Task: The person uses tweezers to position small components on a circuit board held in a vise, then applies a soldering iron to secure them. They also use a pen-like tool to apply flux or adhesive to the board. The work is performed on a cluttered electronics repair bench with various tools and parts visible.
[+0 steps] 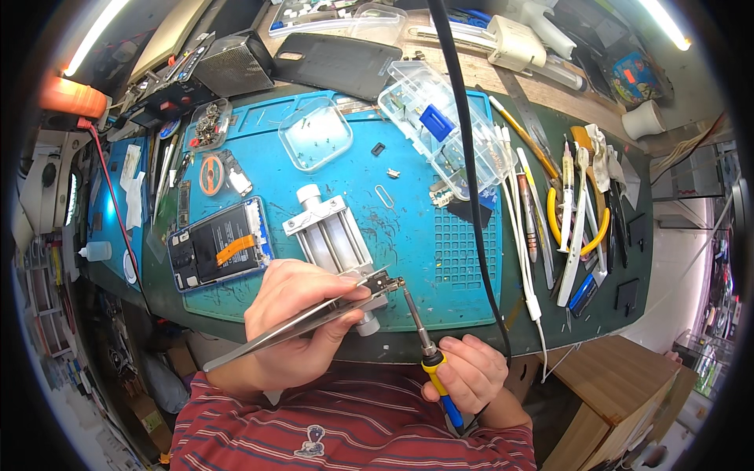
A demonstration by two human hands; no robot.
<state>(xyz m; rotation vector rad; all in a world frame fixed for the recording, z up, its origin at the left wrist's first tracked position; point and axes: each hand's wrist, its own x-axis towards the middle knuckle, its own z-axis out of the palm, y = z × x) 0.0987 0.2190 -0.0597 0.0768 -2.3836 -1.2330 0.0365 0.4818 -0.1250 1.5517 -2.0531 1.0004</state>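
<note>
My left hand (292,310) is closed round a pair of metal tweezers (263,339), held slantwise. Their tips grip a small dark electronic part (378,284) with a metallic end. From the right, my right hand (477,373) holds a soldering iron (432,363) by its yellow and blue handle. The iron's tip is at the end of that part; I cannot tell if they touch. Beneath the tweezers lies a silver metal clamp (334,234) on the blue work mat (259,122). Left of my left hand is an opened phone (196,271) with its black battery and an orange flex cable showing.
A black cable (465,118) hangs across the right side. Pliers (580,243), screwdrivers and other tools lie at the right. Toward the back stand a clear compartment box (404,98), a small clear tray (302,161) and a dark phone back cover (338,63).
</note>
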